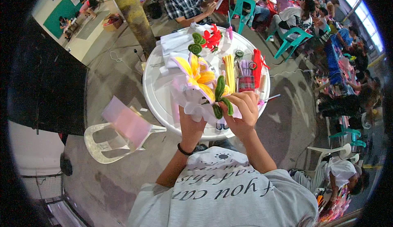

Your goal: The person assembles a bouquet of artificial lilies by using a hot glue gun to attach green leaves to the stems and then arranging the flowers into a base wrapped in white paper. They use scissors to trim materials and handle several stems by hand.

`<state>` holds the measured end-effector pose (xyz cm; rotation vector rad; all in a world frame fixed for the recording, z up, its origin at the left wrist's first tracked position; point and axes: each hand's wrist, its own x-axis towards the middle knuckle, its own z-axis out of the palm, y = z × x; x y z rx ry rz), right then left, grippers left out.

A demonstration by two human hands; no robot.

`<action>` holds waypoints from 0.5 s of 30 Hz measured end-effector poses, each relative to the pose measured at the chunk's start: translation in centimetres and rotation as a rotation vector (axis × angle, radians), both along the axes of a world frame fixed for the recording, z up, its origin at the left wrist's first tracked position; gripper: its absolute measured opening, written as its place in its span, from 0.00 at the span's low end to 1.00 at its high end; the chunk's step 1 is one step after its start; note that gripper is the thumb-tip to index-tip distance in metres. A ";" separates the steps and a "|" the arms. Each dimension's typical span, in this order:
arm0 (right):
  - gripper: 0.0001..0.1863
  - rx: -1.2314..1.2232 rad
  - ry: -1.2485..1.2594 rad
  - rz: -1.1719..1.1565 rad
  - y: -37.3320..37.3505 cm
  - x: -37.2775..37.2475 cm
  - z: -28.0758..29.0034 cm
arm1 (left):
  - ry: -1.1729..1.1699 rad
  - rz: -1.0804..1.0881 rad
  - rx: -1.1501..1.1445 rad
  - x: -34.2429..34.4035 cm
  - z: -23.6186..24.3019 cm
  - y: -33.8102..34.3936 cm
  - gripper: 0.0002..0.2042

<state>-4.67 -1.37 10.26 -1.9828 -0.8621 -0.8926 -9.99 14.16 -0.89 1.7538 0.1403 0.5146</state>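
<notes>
A bouquet with a yellow and white lily (pixel 197 73) made of fuzzy pipe cleaners is held up over the near part of the round table. Sheer white wrapping (pixel 191 98) surrounds its lower side. My left hand (pixel 192 118) comes up under the wrapping and supports the bouquet; its fingers are mostly hidden behind it. With bent fingers, my right hand (pixel 242 109) pinches the green pipe-cleaner leaves (pixel 221 90) at the lily's right side. Just right of that hand, a thin pen-like stick (pixel 272 98) juts past the table rim.
On the white table (pixel 153 88) lie yellow pipe cleaners (pixel 229 69), purple ones (pixel 246 68) by plaid ribbon (pixel 247 83), red ones (pixel 256 67), a red flower (pixel 212 38) and white cloth-like material (pixel 174 47). A white chair (pixel 98 145) stands left; a person in plaid (pixel 184 4) sits across.
</notes>
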 end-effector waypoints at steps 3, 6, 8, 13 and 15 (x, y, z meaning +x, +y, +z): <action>0.14 -0.022 0.017 -0.020 -1.6 0.6 -0.4 | -0.038 0.009 -0.058 0.6 1.3 -2.3 0.25; 0.14 -0.021 0.029 -0.053 -3.2 0.8 -0.5 | 0.000 -0.022 0.029 1.1 -0.2 -3.5 0.28; 0.13 -0.018 0.048 -0.075 -4.5 1.0 -0.8 | 0.082 -0.066 0.019 1.8 -1.6 -4.5 0.32; 0.13 0.014 0.095 -0.128 -8.9 1.6 -2.1 | 0.170 -0.127 0.013 2.9 -2.1 -8.7 0.30; 0.13 0.030 0.093 -0.151 -11.3 2.0 -2.3 | 0.194 -0.154 -0.138 3.4 -2.2 -11.4 0.29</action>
